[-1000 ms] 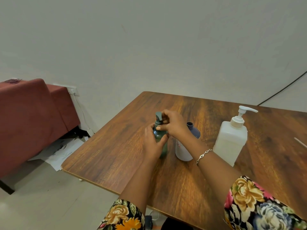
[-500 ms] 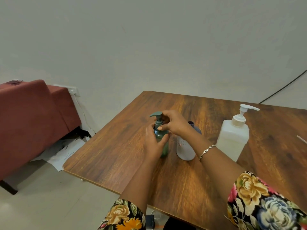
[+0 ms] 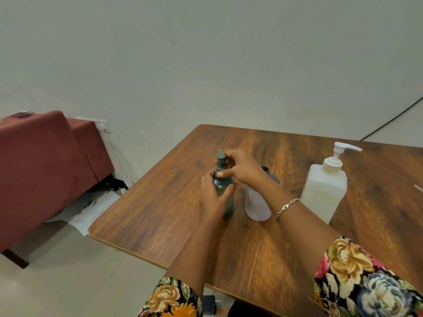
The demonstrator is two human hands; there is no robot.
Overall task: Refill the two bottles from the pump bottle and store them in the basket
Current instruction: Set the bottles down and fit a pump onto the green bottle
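Wooden table (image 3: 160,216) carries green bottle (image 3: 225,195), white bottle (image 3: 256,207), pump bottle (image 3: 325,191).

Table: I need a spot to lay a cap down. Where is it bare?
Bare: the table left of the green bottle out to its edge; the far strip behind the bottles; the near stretch between the forearms. Crowded: the middle row, where left hand and right hand hold the green bottle, white bottle and pump bottle close beside.
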